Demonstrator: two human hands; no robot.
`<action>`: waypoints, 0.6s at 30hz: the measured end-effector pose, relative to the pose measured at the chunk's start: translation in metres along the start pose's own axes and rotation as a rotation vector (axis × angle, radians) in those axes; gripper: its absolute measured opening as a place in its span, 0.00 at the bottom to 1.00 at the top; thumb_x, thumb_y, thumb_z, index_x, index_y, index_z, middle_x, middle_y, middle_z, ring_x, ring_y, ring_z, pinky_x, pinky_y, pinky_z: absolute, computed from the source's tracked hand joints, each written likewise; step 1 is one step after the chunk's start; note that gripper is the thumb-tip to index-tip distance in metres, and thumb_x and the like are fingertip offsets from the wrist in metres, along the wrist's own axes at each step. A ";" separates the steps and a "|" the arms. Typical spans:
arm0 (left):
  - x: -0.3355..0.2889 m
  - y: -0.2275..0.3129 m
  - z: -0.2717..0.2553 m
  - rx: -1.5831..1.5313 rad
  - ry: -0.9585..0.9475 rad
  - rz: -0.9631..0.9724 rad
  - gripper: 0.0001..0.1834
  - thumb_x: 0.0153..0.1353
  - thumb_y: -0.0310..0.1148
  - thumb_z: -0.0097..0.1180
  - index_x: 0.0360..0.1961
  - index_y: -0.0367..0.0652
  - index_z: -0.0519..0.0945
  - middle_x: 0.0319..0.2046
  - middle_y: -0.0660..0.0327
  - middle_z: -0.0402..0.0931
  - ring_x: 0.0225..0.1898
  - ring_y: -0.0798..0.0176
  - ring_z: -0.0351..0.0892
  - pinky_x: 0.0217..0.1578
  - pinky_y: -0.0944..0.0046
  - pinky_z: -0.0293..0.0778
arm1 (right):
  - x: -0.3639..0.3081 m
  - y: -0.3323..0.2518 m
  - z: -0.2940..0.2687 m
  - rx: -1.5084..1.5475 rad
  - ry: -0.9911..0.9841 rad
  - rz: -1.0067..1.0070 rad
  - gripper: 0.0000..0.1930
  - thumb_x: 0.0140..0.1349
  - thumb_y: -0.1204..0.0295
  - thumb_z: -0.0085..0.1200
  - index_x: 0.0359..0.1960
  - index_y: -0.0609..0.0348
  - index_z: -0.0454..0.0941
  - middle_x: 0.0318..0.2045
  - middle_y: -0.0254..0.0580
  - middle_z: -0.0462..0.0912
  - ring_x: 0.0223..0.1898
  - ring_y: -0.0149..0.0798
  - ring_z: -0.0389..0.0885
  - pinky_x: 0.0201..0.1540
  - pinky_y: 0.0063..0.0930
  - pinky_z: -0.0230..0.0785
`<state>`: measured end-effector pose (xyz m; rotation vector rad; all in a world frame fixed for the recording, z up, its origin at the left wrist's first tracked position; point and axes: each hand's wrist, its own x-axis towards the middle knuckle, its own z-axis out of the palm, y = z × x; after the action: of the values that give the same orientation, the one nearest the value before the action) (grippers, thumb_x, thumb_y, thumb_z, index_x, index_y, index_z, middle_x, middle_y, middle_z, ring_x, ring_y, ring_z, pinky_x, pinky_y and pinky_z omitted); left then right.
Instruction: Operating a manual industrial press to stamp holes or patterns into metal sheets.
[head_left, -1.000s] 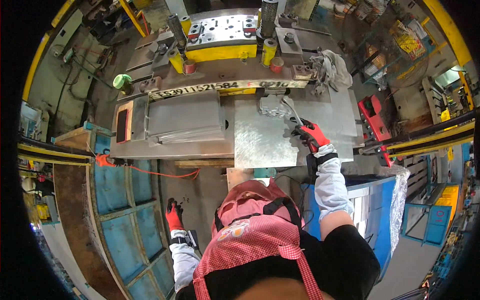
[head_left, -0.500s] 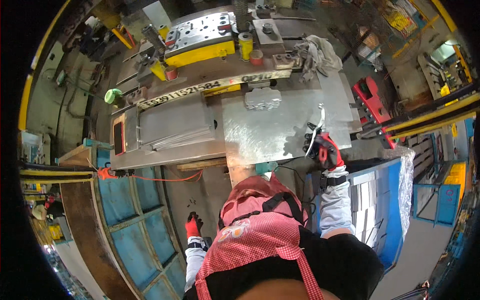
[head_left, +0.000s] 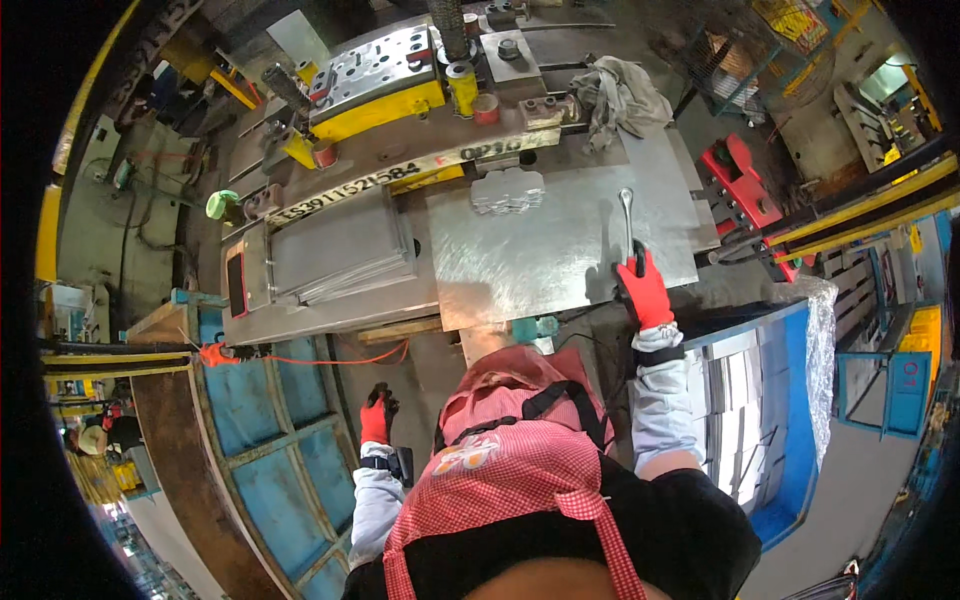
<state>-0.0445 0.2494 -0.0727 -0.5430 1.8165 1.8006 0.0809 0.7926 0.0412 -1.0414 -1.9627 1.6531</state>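
My right hand (head_left: 646, 290), in a red glove with dark palm and fingers, is closed round the handle of a shiny metal wrench (head_left: 628, 222). The wrench's ring-shaped end points away from me, over the right part of a bare metal sheet (head_left: 540, 260) on the bench. Toward the sheet's far edge lies a small stack of cut metal plates (head_left: 507, 190). My left hand (head_left: 378, 415), gloved the same way, hangs low beside my apron, off the bench. Its fingers are loosely bent and apart, with nothing visible in them.
A stack of flat metal sheets (head_left: 335, 250) lies left on the bench, beside a red-edged phone-like object (head_left: 236, 284). Behind stands a yellow-sided die block (head_left: 380, 115). A grey rag (head_left: 625, 100) lies at the back right. A blue bin (head_left: 800, 400) holding metal pieces stands right of me.
My right hand has turned, and the wrench has swung from a slanted, blurred position to pointing straight away from me. My left hand has moved slightly up and left. The view has shifted a little.
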 end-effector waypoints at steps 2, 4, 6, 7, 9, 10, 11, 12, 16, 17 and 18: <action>-0.002 0.010 0.010 0.004 0.001 0.024 0.15 0.59 0.33 0.52 0.47 0.42 0.75 0.34 0.62 0.76 0.27 0.68 0.74 0.26 0.68 0.69 | 0.022 -0.010 -0.002 -0.602 0.132 -0.066 0.35 0.49 0.57 0.54 0.59 0.57 0.59 0.36 0.52 0.74 0.39 0.52 0.74 0.42 0.43 0.66; -0.005 0.008 0.013 0.003 0.004 0.047 0.15 0.59 0.33 0.52 0.47 0.41 0.75 0.35 0.62 0.77 0.28 0.68 0.74 0.26 0.68 0.70 | 0.040 -0.025 0.006 -0.775 0.163 -0.079 0.36 0.49 0.58 0.54 0.59 0.56 0.58 0.37 0.52 0.73 0.39 0.53 0.74 0.42 0.42 0.66; -0.005 0.005 0.016 0.004 -0.044 0.099 0.15 0.61 0.34 0.48 0.49 0.42 0.74 0.40 0.59 0.77 0.33 0.64 0.77 0.31 0.65 0.74 | 0.057 -0.031 0.010 -0.990 0.177 -0.094 0.36 0.49 0.58 0.54 0.60 0.52 0.56 0.43 0.51 0.71 0.41 0.52 0.73 0.43 0.44 0.66; -0.006 0.006 0.021 -0.004 -0.040 0.103 0.15 0.61 0.34 0.48 0.49 0.42 0.74 0.40 0.59 0.77 0.33 0.64 0.77 0.31 0.65 0.74 | 0.064 -0.022 0.009 -0.991 0.175 -0.103 0.36 0.49 0.58 0.54 0.60 0.52 0.56 0.43 0.51 0.71 0.41 0.52 0.73 0.43 0.44 0.66; -0.012 0.007 0.029 0.019 -0.061 0.119 0.16 0.61 0.33 0.49 0.49 0.39 0.73 0.40 0.59 0.77 0.35 0.65 0.77 0.33 0.66 0.74 | 0.072 -0.007 0.009 -1.238 0.194 -0.299 0.35 0.49 0.58 0.54 0.59 0.51 0.58 0.45 0.48 0.70 0.44 0.50 0.70 0.44 0.46 0.64; -0.015 0.009 0.032 0.009 -0.050 0.117 0.16 0.61 0.33 0.49 0.49 0.39 0.73 0.40 0.59 0.77 0.35 0.65 0.77 0.33 0.66 0.74 | 0.072 -0.002 0.010 -1.257 0.166 -0.287 0.35 0.48 0.57 0.55 0.59 0.51 0.59 0.50 0.47 0.67 0.49 0.51 0.67 0.49 0.46 0.61; -0.017 0.011 0.034 0.044 -0.050 0.103 0.16 0.61 0.33 0.49 0.49 0.39 0.73 0.40 0.59 0.77 0.36 0.64 0.77 0.34 0.65 0.74 | 0.070 0.002 0.011 -1.260 0.156 -0.299 0.35 0.48 0.57 0.55 0.59 0.51 0.59 0.50 0.47 0.67 0.49 0.51 0.67 0.49 0.46 0.61; -0.019 0.012 0.036 0.073 -0.043 0.091 0.17 0.61 0.34 0.49 0.50 0.38 0.73 0.41 0.58 0.77 0.37 0.64 0.77 0.36 0.65 0.74 | 0.066 -0.002 0.014 -1.263 0.195 -0.330 0.35 0.48 0.57 0.55 0.59 0.51 0.59 0.51 0.47 0.66 0.50 0.52 0.66 0.51 0.47 0.59; -0.011 0.020 0.057 0.299 -0.084 0.330 0.17 0.61 0.34 0.49 0.49 0.38 0.72 0.41 0.57 0.76 0.38 0.64 0.77 0.37 0.65 0.73 | 0.073 -0.052 0.040 -0.997 0.154 -0.526 0.34 0.50 0.57 0.54 0.58 0.57 0.60 0.54 0.53 0.64 0.54 0.55 0.63 0.55 0.44 0.57; -0.004 0.030 0.073 0.139 -0.117 0.191 0.18 0.61 0.34 0.49 0.50 0.38 0.72 0.42 0.56 0.76 0.38 0.63 0.77 0.38 0.64 0.73 | 0.081 -0.061 0.051 -0.789 0.050 -0.571 0.34 0.50 0.57 0.54 0.58 0.59 0.60 0.54 0.54 0.64 0.54 0.55 0.63 0.56 0.42 0.57; 0.000 0.042 0.093 -0.020 -0.150 0.055 0.18 0.61 0.34 0.49 0.51 0.38 0.71 0.42 0.55 0.76 0.38 0.62 0.77 0.39 0.63 0.74 | 0.091 -0.071 0.067 -0.710 -0.022 -0.549 0.35 0.52 0.55 0.53 0.57 0.64 0.60 0.53 0.58 0.66 0.54 0.56 0.64 0.57 0.38 0.57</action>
<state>-0.0626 0.3439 -0.0378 -0.3577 1.7285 1.8458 -0.0463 0.8105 0.0769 -0.5773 -2.6134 0.6871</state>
